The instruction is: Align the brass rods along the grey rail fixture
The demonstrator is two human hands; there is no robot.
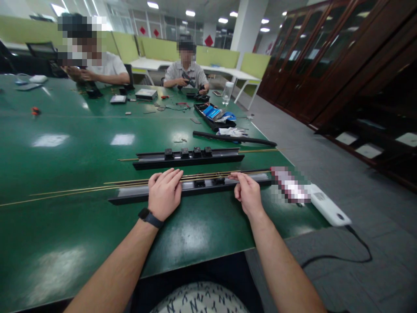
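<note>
A long black channel rail [213, 189] with a pale inner strip lies across the near part of the green table. My left hand [165, 191], a dark band on its wrist, is closed over the rail, thumb on the near side and fingers over the far edge. Thin brass-coloured rods [76, 190] run along the rail, pass by that hand and stick out far to the left. Two small black blocks [199, 183] sit in the channel between my hands. My right hand [246, 191] pinches a rod near the rail's right part; its fingertips partly hide the grip.
Behind lies a second black rail [189, 162] with several black blocks and rods. Beyond it are a black strip [234, 138], white gloves [232, 131] and a black tray [213, 124]. A white device [329, 206] with a cable overhangs the right edge. Two people work across the table.
</note>
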